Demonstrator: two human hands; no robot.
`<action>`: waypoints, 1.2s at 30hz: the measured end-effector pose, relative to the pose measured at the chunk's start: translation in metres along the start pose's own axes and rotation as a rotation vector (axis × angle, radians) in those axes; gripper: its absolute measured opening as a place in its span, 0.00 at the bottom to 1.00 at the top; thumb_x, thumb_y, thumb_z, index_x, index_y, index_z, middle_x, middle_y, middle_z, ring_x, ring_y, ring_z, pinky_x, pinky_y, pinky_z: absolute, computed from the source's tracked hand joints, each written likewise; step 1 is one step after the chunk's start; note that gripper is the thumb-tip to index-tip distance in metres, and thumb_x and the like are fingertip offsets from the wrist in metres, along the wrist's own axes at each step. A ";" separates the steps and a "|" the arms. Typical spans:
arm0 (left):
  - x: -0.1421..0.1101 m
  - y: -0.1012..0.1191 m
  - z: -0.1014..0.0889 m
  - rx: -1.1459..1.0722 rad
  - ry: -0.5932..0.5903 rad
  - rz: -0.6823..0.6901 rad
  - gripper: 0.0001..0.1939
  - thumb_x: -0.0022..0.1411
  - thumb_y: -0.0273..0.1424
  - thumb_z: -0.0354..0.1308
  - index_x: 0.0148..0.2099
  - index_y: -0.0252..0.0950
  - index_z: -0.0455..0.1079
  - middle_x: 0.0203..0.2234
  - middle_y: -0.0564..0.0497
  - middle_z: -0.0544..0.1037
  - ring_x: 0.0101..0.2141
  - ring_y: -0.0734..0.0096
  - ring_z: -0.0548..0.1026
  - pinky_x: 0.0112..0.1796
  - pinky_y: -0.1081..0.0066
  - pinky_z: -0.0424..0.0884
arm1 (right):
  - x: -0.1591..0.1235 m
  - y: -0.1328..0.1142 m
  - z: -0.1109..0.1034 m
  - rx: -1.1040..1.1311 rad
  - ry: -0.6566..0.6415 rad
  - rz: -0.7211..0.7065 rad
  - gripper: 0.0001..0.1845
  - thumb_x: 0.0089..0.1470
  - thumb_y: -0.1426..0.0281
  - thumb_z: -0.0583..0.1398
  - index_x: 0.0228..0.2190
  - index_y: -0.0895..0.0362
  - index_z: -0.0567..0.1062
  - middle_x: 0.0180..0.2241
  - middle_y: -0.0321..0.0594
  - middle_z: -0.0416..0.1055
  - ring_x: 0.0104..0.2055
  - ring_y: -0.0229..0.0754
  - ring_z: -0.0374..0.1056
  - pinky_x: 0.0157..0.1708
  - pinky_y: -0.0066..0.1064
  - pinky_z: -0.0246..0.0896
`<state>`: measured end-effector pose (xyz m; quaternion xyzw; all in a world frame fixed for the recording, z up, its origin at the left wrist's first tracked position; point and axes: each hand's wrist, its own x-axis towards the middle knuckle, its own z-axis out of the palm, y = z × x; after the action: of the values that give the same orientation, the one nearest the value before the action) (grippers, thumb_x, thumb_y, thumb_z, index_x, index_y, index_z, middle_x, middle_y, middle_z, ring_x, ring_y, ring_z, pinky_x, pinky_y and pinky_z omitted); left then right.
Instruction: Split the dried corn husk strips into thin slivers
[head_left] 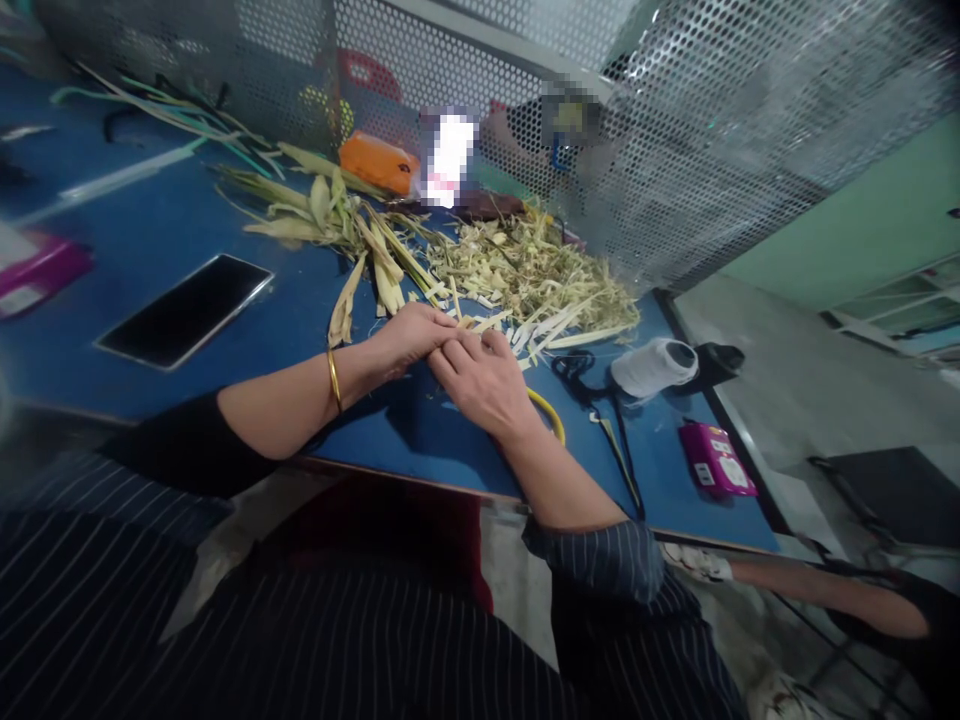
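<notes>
My left hand point(415, 335) and my right hand point(484, 378) meet over the front of the blue table, fingers closed and touching at the tips. Whatever they pinch is mostly hidden by the fingers. Pale strips of dry husk point(489, 322) show just beyond the fingertips; I cannot tell whether one is held. Behind the hands lies a heap of shredded dry husk point(536, 265), with longer husk leaves point(382, 265) to its left. A yellow hoop point(551, 415) pokes out beside my right wrist, partly covered by it.
A black phone point(184, 312) lies left on the table point(300, 300). To the right are a white thread spool point(651, 368), a black cord-like item point(576, 372) and a purple packet point(716, 460). An orange packet point(377, 163) rests by the perforated metal screen point(480, 60). Another person's arm point(832, 590) shows at right.
</notes>
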<state>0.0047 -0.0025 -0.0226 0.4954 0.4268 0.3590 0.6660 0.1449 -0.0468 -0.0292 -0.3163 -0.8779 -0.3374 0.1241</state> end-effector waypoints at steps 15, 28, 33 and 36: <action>-0.003 0.014 -0.008 -0.061 -0.061 0.018 0.06 0.50 0.28 0.66 0.29 0.29 0.75 0.26 0.48 0.79 0.27 0.76 0.76 0.33 0.77 0.72 | -0.010 0.001 -0.002 0.201 0.138 0.069 0.14 0.65 0.72 0.49 0.29 0.55 0.70 0.27 0.38 0.70 0.31 0.41 0.60 0.38 0.36 0.48; -0.003 0.012 -0.004 -0.120 0.061 0.050 0.05 0.53 0.26 0.66 0.30 0.29 0.74 0.27 0.47 0.81 0.27 0.74 0.79 0.36 0.74 0.75 | -0.010 0.000 -0.004 0.338 0.213 0.009 0.09 0.63 0.72 0.53 0.34 0.55 0.73 0.29 0.37 0.74 0.31 0.38 0.63 0.38 0.34 0.53; -0.003 0.018 -0.009 -0.110 0.042 0.035 0.06 0.54 0.26 0.66 0.33 0.28 0.74 0.29 0.45 0.81 0.26 0.74 0.79 0.34 0.73 0.75 | -0.012 0.013 -0.006 0.602 0.333 0.653 0.16 0.63 0.59 0.53 0.44 0.57 0.71 0.34 0.43 0.72 0.37 0.43 0.67 0.41 0.35 0.57; -0.004 0.020 -0.009 -0.080 0.034 0.006 0.06 0.54 0.26 0.65 0.35 0.28 0.74 0.27 0.46 0.81 0.26 0.74 0.79 0.35 0.74 0.75 | -0.010 0.017 0.000 0.660 0.108 0.829 0.15 0.62 0.57 0.53 0.33 0.55 0.72 0.29 0.40 0.71 0.31 0.41 0.65 0.32 0.31 0.54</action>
<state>-0.0064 0.0021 -0.0037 0.4637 0.4218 0.3861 0.6768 0.1637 -0.0419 -0.0249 -0.5632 -0.7311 0.0184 0.3848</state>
